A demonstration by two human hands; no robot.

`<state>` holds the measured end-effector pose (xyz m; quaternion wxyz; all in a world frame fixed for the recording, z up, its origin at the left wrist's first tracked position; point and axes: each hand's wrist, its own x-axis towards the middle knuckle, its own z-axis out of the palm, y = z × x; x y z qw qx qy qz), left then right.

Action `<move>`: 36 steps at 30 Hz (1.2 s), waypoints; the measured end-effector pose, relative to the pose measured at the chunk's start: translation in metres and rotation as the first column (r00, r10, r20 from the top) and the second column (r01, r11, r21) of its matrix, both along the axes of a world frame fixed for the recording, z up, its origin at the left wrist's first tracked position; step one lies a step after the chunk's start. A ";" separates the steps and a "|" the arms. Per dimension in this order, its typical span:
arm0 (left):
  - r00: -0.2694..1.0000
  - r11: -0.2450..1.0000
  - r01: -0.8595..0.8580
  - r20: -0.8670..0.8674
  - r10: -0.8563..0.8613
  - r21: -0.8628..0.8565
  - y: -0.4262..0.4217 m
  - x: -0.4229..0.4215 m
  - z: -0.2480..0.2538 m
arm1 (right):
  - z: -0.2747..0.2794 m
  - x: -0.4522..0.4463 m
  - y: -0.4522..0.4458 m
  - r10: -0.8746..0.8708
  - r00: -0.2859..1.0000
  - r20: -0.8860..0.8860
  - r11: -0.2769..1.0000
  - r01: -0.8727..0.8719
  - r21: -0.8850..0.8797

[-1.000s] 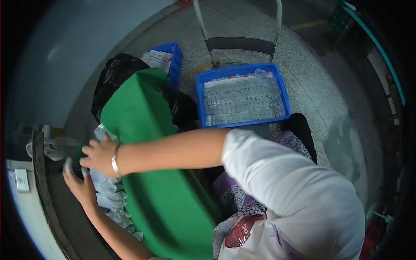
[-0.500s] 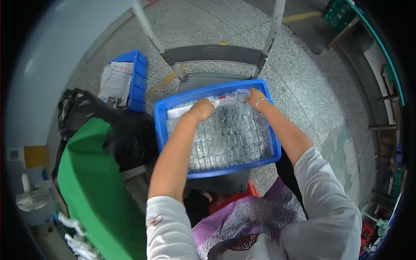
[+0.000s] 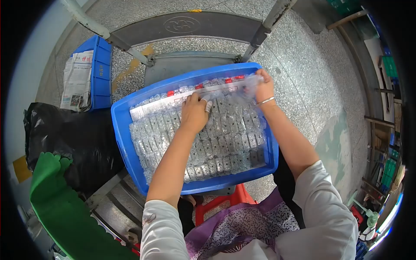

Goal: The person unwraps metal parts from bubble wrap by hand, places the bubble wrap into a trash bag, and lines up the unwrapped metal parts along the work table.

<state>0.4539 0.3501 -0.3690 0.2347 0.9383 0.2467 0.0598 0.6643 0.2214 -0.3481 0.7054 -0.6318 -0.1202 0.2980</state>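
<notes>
A blue plastic crate (image 3: 118,125) stands in front of me, filled with rows of small metal parts (image 3: 225,138) in clear bubble wrap. Along its far side runs a strip of printed paper (image 3: 160,104), standing between the rows, with several red bits behind it. My left hand (image 3: 195,113) rests on the packed parts by the paper, fingers lying over the top, with a white wrapping on one finger. At the far right corner my right hand (image 3: 265,90) is closed on a crumpled piece of clear bubble wrap (image 3: 251,84), which is partly blurred.
Beyond the crate is a grey trolley frame (image 3: 186,28). To the left stand a smaller blue crate (image 3: 102,71) with newspapers (image 3: 78,82), a black plastic bag (image 3: 73,143) and a green cloth (image 3: 73,208). A red stool (image 3: 225,201) is below. Shelving lines the right side.
My view has come closer to the crate. My hands have moved farther apart. The right hand has drawn the bubble wrap toward the right corner, and more of the paper strip shows.
</notes>
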 end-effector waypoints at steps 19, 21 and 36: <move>0.998 0.998 -0.045 -0.030 0.046 0.040 -0.055 -0.005 0.037 | 0.032 -0.053 -0.031 0.930 0.336 0.149 0.170 -0.034 -0.985; 0.999 0.994 -0.009 0.039 0.005 0.106 -0.080 -0.032 0.039 | 0.067 -0.076 -0.053 0.936 0.321 0.146 0.169 -0.043 -0.985; 0.990 0.976 -0.042 -0.141 0.012 -0.212 -0.089 -0.046 0.044 | 0.064 -0.060 -0.023 0.915 0.401 0.048 0.068 -0.034 -0.997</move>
